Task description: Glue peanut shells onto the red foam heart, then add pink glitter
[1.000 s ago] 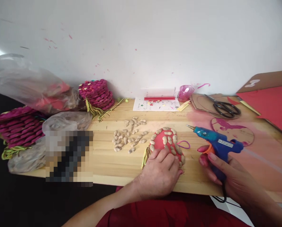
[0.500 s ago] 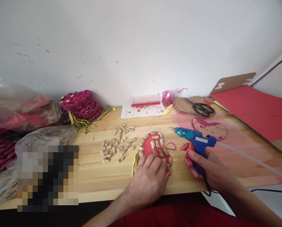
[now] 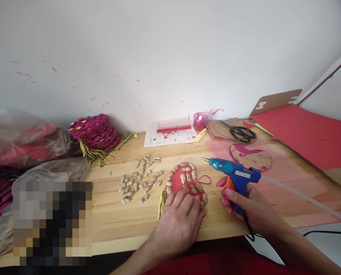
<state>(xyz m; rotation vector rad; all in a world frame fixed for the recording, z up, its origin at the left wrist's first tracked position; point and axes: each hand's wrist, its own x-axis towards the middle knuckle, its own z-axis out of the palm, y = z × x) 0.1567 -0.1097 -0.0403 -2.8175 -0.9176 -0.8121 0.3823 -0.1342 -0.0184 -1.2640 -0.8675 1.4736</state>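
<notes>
My left hand (image 3: 179,214) lies over the lower part of a red card piece (image 3: 176,181), its bent fingers holding it against the table. Peanuts line the card's rim and more sit in its middle; my hand hides the lower part. A yellow tassel (image 3: 161,205) sticks out at its left and a purple loop (image 3: 204,179) at its right. My right hand (image 3: 241,202) is closed round the handle of a blue glue gun (image 3: 233,172), with fingers by the orange trigger. The metal nozzle points left, above and right of the card, touching nothing. Loose peanuts (image 3: 136,186) lie left of the card.
Scissors (image 3: 241,133) lie on cut cardboard behind a paint-stained cardboard heart (image 3: 250,156). Red sheets (image 3: 310,133) cover the right back. A pink cup (image 3: 200,120) and star-strewn paper (image 3: 170,136) stand by the wall. Purple stacked pieces (image 3: 96,131) and plastic bags (image 3: 50,168) fill the left.
The camera view has shifted slightly. The glue gun stays raised in my right hand, its nozzle a little further left. My left hand keeps its place on the red card.
</notes>
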